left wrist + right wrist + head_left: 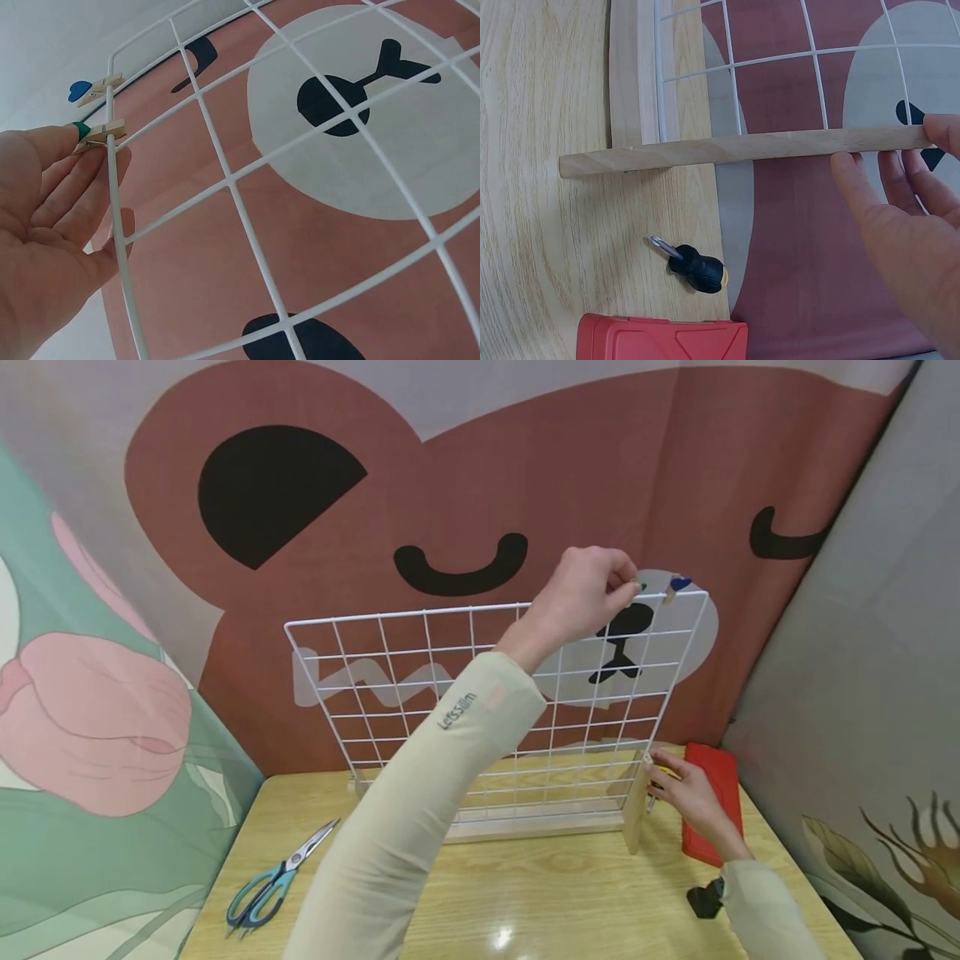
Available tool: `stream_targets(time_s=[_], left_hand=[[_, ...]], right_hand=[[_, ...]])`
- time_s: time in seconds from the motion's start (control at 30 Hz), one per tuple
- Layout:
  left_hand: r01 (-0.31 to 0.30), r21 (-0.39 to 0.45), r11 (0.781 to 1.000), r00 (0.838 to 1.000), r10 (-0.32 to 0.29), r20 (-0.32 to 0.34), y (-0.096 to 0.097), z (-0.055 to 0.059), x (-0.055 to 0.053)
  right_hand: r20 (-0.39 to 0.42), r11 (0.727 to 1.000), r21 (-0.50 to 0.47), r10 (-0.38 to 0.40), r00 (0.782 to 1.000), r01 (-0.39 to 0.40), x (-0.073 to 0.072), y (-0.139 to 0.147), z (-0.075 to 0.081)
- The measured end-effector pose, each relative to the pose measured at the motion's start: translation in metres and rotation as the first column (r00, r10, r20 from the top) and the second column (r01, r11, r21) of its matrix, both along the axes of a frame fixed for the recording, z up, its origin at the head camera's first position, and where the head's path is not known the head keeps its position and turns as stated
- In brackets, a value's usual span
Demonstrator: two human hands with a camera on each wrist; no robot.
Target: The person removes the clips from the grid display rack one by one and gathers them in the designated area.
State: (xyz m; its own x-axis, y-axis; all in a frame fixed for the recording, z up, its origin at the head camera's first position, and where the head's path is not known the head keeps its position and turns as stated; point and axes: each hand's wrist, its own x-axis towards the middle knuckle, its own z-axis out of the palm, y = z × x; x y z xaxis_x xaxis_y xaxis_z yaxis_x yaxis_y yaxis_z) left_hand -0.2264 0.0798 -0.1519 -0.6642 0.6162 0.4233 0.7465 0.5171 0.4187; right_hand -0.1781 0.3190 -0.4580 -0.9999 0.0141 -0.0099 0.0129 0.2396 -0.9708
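A white wire grid panel (472, 710) stands upright in a wooden base (540, 824). My left hand (581, 589) is at its top wire near the right corner, pinching the green end of a small wooden clothespin (103, 133). The clothespin's jaws sit at the wire. Beside it, a second clothespin with a blue heart (79, 91) is clipped on the same wire. Lower down, my right hand (693, 797) holds the upper part of the wooden side post (780, 145) between thumb and fingers.
Behind the right post lies a stubby black screwdriver (697, 270), near a red case (712, 806). Blue-handled scissors (281, 877) lie at the table's left. A small black object (705, 900) is by my right sleeve. Printed fabric (562, 485) hangs close behind the panel.
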Motion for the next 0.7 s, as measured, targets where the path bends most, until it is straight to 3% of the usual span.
stream_targets(time_s=[0.13, 0.3, 0.47, 0.63, 0.7], left_hand=[[-0.004, -0.014, 1.0, 0.998, 0.004, -0.063, 0.0, -0.001, 0.002], [-0.012, 0.017, 1.0, 0.996, 0.014, -0.092, 0.0, 0.001, 0.005], [0.005, 0.12, 0.993, 0.998, 0.003, -0.064, -0.004, 0.004, 0.009], [0.072, 0.222, 0.972, 0.997, -0.072, -0.008, -0.02, 0.002, 0.017], [0.102, 0.273, 0.957, 0.995, -0.101, -0.014, -0.028, 0.001, 0.022]], right_hand=[[-0.003, 1.0, -0.007, 0.003, 1.0, -0.003, 0.0, 0.0, -0.001], [-0.001, 1.0, -0.023, 0.0, 1.0, 0.0, -0.001, 0.001, -0.002], [0.004, 1.0, -0.02, 0.003, 1.0, -0.003, -0.001, 0.0, -0.001], [0.004, 1.0, -0.021, 0.011, 1.0, -0.011, -0.001, -0.002, 0.001], [0.001, 1.0, -0.021, 0.013, 1.0, -0.013, -0.002, -0.002, 0.001]])
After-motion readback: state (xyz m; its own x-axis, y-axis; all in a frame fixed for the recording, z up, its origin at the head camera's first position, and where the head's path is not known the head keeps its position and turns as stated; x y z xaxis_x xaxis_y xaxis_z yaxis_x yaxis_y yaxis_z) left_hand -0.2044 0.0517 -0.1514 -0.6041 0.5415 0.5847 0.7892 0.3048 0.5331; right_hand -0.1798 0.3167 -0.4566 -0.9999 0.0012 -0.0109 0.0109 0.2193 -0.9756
